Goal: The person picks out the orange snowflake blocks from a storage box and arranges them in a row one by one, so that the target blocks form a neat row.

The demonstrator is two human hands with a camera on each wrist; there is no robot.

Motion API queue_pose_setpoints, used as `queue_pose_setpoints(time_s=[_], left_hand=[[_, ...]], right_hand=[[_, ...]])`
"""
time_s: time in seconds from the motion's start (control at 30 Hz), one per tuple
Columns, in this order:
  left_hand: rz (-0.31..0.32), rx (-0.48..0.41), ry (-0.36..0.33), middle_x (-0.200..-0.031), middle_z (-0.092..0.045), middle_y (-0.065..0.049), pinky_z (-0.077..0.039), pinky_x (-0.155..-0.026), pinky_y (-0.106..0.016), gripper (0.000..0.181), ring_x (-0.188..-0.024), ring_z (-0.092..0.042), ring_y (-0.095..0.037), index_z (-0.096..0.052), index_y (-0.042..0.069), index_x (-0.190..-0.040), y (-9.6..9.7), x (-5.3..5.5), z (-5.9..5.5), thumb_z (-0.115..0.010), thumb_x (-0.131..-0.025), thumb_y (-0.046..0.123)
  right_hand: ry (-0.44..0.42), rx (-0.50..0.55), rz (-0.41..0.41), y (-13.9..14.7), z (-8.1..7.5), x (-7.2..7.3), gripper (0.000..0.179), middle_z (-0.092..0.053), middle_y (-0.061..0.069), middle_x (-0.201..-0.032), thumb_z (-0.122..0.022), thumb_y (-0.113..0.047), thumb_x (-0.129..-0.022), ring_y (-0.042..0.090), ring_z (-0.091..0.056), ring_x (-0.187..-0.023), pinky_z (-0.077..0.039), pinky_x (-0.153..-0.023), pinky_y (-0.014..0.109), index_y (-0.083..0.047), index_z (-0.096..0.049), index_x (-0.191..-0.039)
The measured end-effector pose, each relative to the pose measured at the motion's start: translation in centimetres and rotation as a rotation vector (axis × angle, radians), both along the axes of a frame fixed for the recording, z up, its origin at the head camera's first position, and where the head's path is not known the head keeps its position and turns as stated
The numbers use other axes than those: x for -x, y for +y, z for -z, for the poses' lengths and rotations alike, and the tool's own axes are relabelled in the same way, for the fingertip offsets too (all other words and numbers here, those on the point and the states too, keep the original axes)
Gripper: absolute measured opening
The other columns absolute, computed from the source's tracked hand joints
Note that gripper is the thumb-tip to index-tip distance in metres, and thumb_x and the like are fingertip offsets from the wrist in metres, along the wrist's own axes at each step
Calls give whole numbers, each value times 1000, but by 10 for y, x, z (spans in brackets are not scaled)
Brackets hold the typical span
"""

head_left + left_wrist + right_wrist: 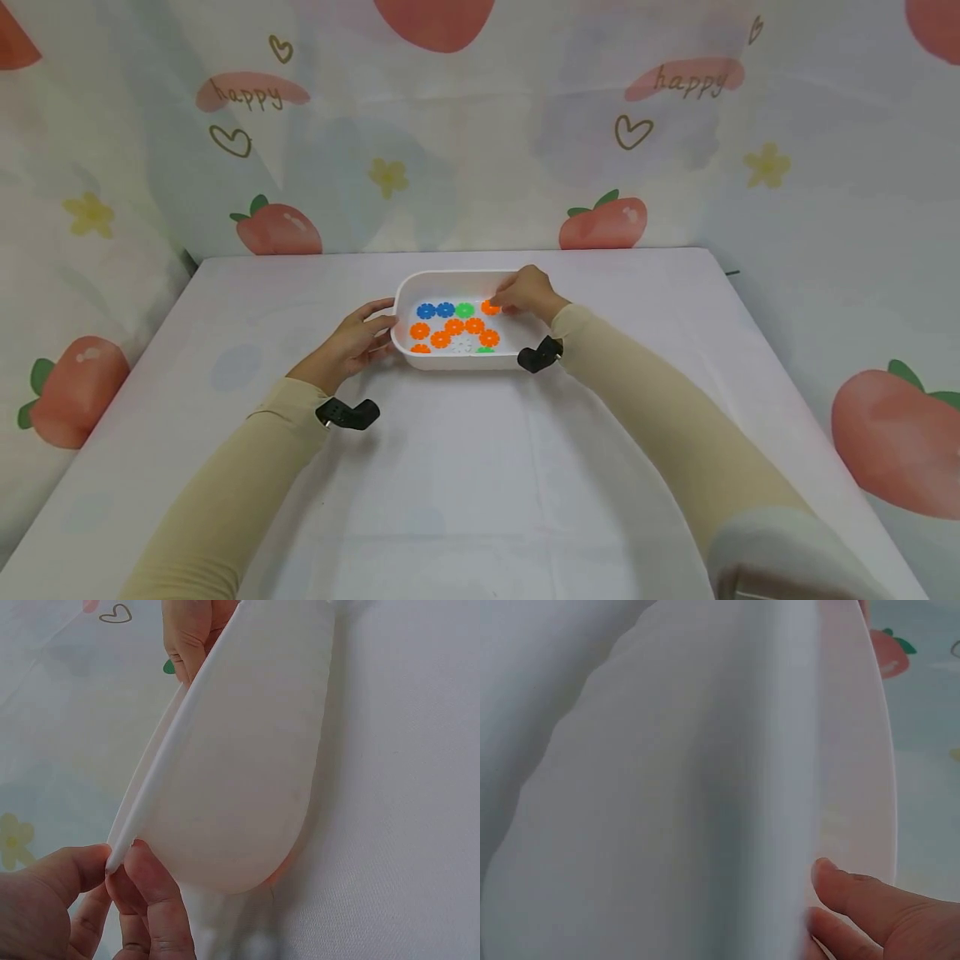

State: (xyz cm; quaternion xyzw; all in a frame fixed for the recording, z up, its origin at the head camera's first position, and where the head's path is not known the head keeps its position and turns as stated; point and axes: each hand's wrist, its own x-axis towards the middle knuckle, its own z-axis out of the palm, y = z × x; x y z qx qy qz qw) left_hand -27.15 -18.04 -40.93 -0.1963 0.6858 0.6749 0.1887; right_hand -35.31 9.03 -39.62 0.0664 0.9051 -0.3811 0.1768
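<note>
A white oblong tray (510, 362) with rounded corners stands on the table, holding small notched plastic discs. My left hand (356, 342) pinches its left end, and in the left wrist view the thumb and fingers (154, 877) grip the rim from both sides. My right hand (528, 292) reaches over the right part of the tray, its fingertips on an orange disc (489, 308). Beside that lie a green disc (465, 310) and two blue discs (426, 311). In the right wrist view the tray wall (645, 810) hides the right fingertips.
Several more orange discs (440, 339) and some white discs (462, 342) lie lower in the tray, with a green one partly hidden by the front wall. A white cloth covers the table (450, 483). Behind it hangs a patterned curtain (480, 125).
</note>
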Motion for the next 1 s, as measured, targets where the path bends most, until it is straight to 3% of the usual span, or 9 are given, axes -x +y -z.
queue_pose_setpoints(time_s=[0.3,0.57,0.83,1.0], left_hand=[[0,7,0,-143,-44,-4,-55,-82,-22,50,-109,-52,-21,-42,30,-148,1,-1,-1,-57,-101,24],[1,16,-2,-143,-45,-4,-53,-91,-26,49,-109,-51,-21,-42,31,-147,1,-2,-1,-57,-101,25],[-8,7,-1,-143,-44,-4,-56,-79,-21,48,-109,-51,-21,-44,31,-147,2,-1,0,-57,-101,24],[-10,8,2,-142,-45,-5,-56,-79,-21,48,-109,-51,-21,-44,31,-146,1,0,1,-57,-101,24]], right_hand=[[124,-31,3,-2,13,-10,32,-68,9,-84,-79,-23,-83,16,-58,-69,-44,-62,20,-3,-72,-108],[255,-19,44,-3,31,-13,28,-68,8,-93,-82,-24,-80,23,-58,-85,-48,-77,30,-5,-73,-98],[356,-19,95,-8,38,-16,26,-67,8,-90,-87,-21,-75,26,-56,-91,-47,-86,36,-6,-71,-89],[379,-15,103,-10,38,-18,26,-66,8,-90,-88,-17,-73,25,-56,-90,-48,-86,36,-5,-71,-89]])
